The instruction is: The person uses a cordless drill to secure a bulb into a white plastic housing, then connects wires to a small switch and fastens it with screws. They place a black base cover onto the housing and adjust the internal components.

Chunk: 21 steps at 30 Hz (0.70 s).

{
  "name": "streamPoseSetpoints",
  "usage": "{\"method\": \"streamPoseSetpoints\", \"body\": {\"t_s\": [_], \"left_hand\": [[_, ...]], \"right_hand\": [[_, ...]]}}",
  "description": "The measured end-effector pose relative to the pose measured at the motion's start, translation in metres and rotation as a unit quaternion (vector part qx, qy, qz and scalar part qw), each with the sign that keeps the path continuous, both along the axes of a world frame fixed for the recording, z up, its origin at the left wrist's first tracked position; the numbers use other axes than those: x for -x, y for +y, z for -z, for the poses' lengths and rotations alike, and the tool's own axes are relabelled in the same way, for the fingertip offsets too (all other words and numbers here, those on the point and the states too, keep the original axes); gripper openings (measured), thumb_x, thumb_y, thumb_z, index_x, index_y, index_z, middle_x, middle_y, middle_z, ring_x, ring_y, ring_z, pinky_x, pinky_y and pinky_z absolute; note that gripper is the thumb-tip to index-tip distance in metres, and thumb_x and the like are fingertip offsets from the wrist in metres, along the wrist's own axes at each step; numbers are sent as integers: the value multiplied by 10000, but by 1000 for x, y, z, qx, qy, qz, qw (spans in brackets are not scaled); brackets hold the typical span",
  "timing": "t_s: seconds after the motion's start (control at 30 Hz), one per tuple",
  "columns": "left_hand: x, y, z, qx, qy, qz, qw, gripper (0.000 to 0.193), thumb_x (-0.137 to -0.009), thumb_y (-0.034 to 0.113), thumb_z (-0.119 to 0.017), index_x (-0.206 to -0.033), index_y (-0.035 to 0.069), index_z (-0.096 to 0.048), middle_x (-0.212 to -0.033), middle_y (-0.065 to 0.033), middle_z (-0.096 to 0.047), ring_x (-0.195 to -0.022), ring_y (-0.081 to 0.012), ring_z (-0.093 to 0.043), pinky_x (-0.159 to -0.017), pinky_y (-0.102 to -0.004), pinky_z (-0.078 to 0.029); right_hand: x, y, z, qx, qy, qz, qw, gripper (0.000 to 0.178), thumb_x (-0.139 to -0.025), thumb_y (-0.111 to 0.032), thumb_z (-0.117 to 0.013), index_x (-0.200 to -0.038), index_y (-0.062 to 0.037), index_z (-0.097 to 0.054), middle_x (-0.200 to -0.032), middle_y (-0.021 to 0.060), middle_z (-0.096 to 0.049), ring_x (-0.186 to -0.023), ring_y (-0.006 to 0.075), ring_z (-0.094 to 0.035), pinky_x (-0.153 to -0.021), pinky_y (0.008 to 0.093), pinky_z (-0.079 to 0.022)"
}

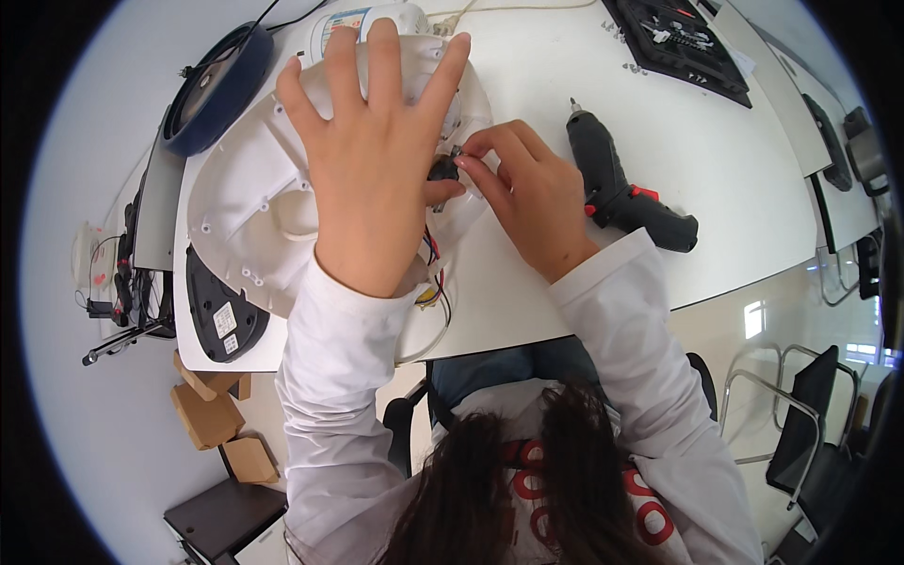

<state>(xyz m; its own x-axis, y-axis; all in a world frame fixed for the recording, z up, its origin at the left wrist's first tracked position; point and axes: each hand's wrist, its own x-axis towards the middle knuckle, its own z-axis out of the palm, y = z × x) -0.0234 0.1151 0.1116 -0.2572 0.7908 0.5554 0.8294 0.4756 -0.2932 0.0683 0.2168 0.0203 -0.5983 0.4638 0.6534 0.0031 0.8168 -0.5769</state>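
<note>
I'm pinching a small dark plastic part [443,169] with my right hand [527,193] at the middle of the round white moulded shell [250,202]; my left hand [372,165], fingers spread, is pressing it flat near the table's [527,311] front edge. Black cordless screwdriver [626,188] is lying just right, open tabletop beyond.

The white desk [565,56] holds a round white shell [254,198], a black power screwdriver [621,188] and a dark tray [683,42] (far back).

Open counter [527,85] above the right hand [532,198]; the black power screwdriver [626,188] blocks the right, white housing [273,198] crowds the left.
</note>
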Motion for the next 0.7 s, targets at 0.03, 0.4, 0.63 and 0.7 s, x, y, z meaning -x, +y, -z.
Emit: {"method": "streamPoseSetpoints", "body": {"t_s": [0.03, 0.4, 0.63, 0.7], "left_hand": [[0, 0, -1, 2, -2, -2, 1000, 1143, -369, 353, -914, -1409, 387, -442, -1372, -90, -450, -1251, -309, -414, -1012, -582, -279], [-1, 1, -1, 5, 3, -6, 1000, 1144, -367, 359, -910, -1410, 380, -440, -1389, -98, -443, -1255, -311, -410, -1019, -578, -277], [1, -1, 0, 2, 6, -5, 1000, 1125, -375, 353, -910, -1402, 367, -453, -1396, -100, -433, -1255, -314, -408, -1022, -576, -270], [0, 0, 0, -1, -2, 3, 1000, 1130, -371, 354, -911, -1403, 367, -451, -1397, -100, -432, -1256, -315, -407, -1022, -577, -270]], "right_hand": [[0, -1, -1, 1, 7, 3, 1000, 126, -848, -161, -711, -890, -106, -606, -838, -3, -612, -613, 204, -623, -538, 302, -477], [3, 3, 2, -20, 54, -20, 998, 117, -806, -106, -720, -864, -98, -619, -828, 1, -627, -609, 209, -625, -529, 301, -478], [-1, 0, -4, 5, 29, -22, 999, 103, -838, -139, -711, -902, -103, -639, -833, 4, -635, -611, 224, -628, -533, 304, -482], [-1, -1, -4, 5, 18, 6, 1000, 94, -844, -146, -710, -898, -105, -645, -833, 5, -637, -609, 225, -629, -531, 306, -481]]}}
